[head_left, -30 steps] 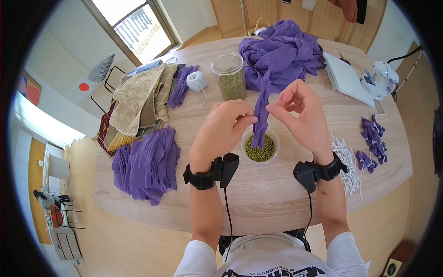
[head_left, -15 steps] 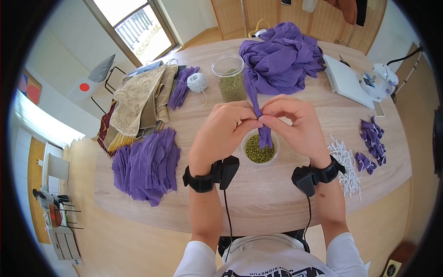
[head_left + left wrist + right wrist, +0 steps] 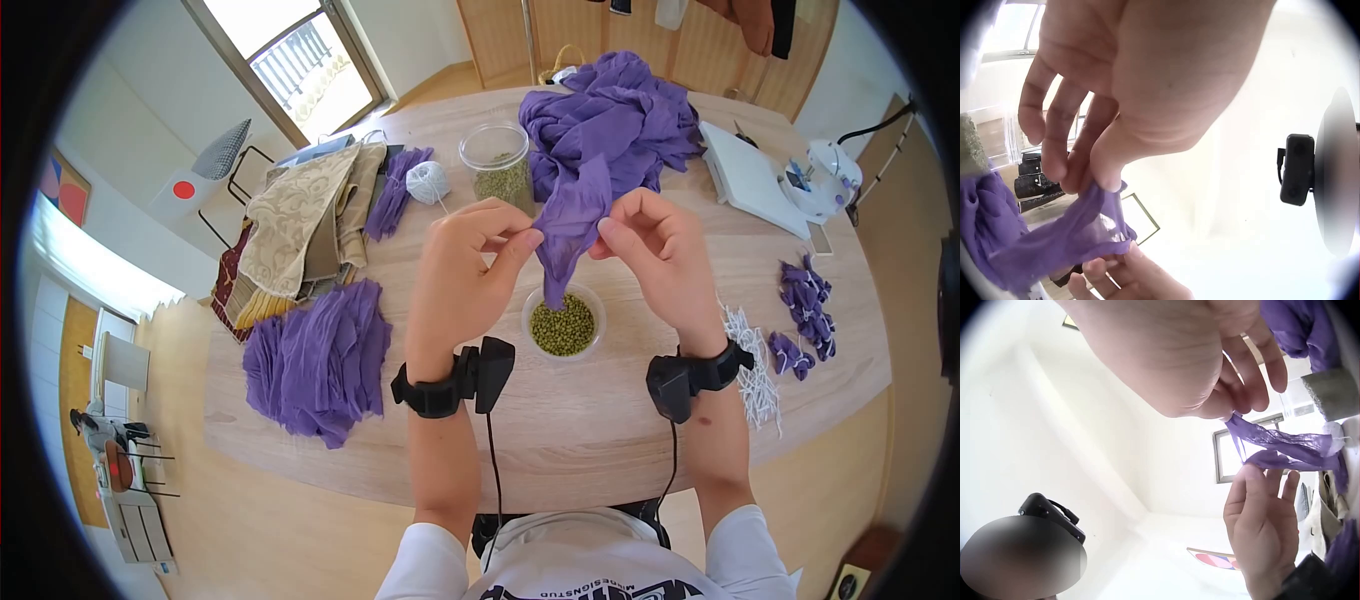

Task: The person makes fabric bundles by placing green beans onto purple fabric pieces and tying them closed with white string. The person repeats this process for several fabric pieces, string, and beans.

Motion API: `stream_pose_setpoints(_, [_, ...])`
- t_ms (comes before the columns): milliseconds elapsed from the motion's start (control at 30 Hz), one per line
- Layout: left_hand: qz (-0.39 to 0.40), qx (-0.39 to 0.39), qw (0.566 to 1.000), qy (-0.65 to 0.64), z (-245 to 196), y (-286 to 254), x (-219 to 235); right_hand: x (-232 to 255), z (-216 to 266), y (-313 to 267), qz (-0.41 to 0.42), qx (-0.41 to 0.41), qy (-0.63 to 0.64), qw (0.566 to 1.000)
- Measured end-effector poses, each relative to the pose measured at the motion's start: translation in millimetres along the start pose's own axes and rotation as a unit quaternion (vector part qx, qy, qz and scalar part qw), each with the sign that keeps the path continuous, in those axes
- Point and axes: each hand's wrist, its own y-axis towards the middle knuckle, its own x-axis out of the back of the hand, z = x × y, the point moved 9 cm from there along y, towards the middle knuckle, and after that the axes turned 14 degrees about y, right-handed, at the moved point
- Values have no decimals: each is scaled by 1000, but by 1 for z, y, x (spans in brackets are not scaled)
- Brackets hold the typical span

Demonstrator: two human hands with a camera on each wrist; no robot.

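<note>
A strip of thin purple cloth (image 3: 572,222) is spread between both hands, above and behind a small tub of green beans (image 3: 562,325). The left hand (image 3: 467,266) pinches its left edge between thumb and fingers; the right hand (image 3: 664,262) pinches the right edge. In the left wrist view the cloth (image 3: 1063,240) hangs between the left hand (image 3: 1094,119) and the other hand's fingertips. The right wrist view shows the cloth (image 3: 1291,447) opened between the right hand (image 3: 1210,369) and the left. Behind the tub lies a large purple cloth heap (image 3: 620,125).
A jar of beans (image 3: 497,165) stands behind the left hand. Purple cloth pieces (image 3: 318,360), folded fabrics (image 3: 300,215) and a white yarn ball (image 3: 427,181) lie left. White strings (image 3: 752,365), tied purple bundles (image 3: 806,300) and a sewing machine (image 3: 825,175) are at the right.
The hands met on the narrow cloth half a second ago and have since moved apart, spreading it wider. Its lower end has risen from over the beans to the tub's back rim.
</note>
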Motion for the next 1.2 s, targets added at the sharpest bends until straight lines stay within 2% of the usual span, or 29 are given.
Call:
stream_pose_setpoints(67, [12,17,999,-24,1,-1,-4,-3,-6,2,-20,-11,84,996])
stream_pose_setpoints(133, [39,41,998,-32,3,-2,-9,-12,-5,1,-20,-13,57,998])
stream_pose_setpoints(267, [71,9,997,3,4,-1,-15,-9,-18,3,24,-15,-42,999])
stream_pose_setpoints(333, [89,8,995,36,7,-2,-17,-7,-16,3,19,7,-53,998])
stream_pose_setpoints(533, [90,63,991,71,22,-3,-17,-5,-5,3,6,52,-95,994])
stream_pose_setpoints(633, [12,49,993,-103,20,0,-17,-8,-5,1,8,46,-82,996])
stream_pose_setpoints(733, [52,95,984,-142,15,-2,-23,-10,-6,1,16,27,-81,996])
stream_pose_setpoints(833, [100,90,977,-166,23,-2,-34,-13,-5,0,25,26,-70,997])
stream_pose_setpoints(933, [83,116,964,-223,26,0,-33,-15,-1,-1,15,48,-52,997])
stream_pose_setpoints(1033, [62,99,954,-274,21,1,-30,-13,4,-3,-24,82,-72,994])
stream_pose_setpoints(1133, [29,115,920,-375,30,1,-41,-13,7,-6,-47,119,-125,984])
stream_pose_setpoints(1200, [40,149,896,-417,21,-1,-51,-15,9,-6,-46,144,-146,978])
